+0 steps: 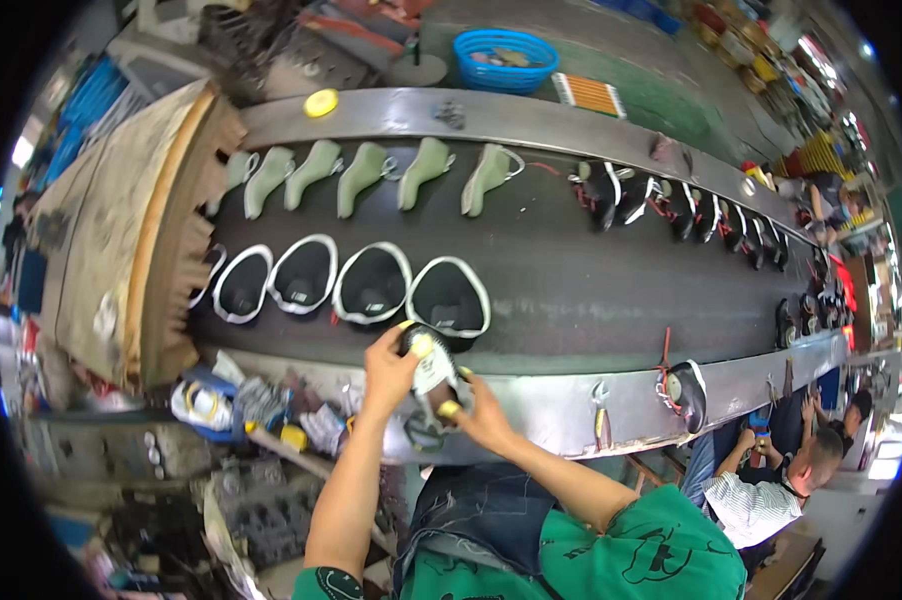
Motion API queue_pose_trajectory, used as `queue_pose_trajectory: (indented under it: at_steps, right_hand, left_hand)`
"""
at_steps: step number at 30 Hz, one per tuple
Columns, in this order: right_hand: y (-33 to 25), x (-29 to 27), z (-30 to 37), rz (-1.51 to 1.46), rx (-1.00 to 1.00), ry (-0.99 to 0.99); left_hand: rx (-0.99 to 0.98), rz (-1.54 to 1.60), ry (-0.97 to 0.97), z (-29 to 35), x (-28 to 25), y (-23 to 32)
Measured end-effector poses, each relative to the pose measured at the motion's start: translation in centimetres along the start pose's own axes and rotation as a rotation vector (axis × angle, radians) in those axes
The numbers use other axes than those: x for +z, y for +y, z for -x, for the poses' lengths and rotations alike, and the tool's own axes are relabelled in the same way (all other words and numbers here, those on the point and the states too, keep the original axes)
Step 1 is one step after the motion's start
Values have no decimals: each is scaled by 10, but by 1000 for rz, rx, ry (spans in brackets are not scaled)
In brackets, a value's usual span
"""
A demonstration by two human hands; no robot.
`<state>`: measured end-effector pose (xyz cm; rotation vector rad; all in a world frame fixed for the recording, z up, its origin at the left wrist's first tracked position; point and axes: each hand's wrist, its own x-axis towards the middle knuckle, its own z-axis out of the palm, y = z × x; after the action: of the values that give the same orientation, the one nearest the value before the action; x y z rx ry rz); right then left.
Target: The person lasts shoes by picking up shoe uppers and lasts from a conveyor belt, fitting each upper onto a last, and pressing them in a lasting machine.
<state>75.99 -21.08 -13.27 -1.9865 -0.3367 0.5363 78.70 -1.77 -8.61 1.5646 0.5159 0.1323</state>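
Note:
Over the near edge of the conveyor I hold a shoe point(433, 372), dark with a whitish underside facing up. My left hand point(389, 365) is closed around its upper end, and my right hand point(478, 412) grips its lower end. Yellow covers show on some of my fingers. Just beyond my hands, a row of black shoe uppers point(449, 298) with white rims lies on the belt. Green shoe lasts point(426, 175) stand in a row along the far side, some with white cords.
Pincers point(601, 415) and a black shoe with red laces point(683, 392) lie on the near metal ledge point(551, 395). More dark shoes point(686, 210) line the far right of the belt point(561, 270). A wooden-topped box point(121, 230) covers the left end. Another person point(771, 490) works at right.

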Motion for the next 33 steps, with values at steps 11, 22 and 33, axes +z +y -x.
queue_pose_trajectory:
  at_steps: [11,22,33]
  right_hand:
    - [63,-93,-160,-187,247,347]
    - [94,-59,-188,316,46,-188]
    - [34,-107,-102,269,51,17]
  left_hand:
    - [-31,21,-83,-297,209,-35]
    - [2,-717,101,-431,257,-81]
    - [-348,253,-116,-292,83,-86]
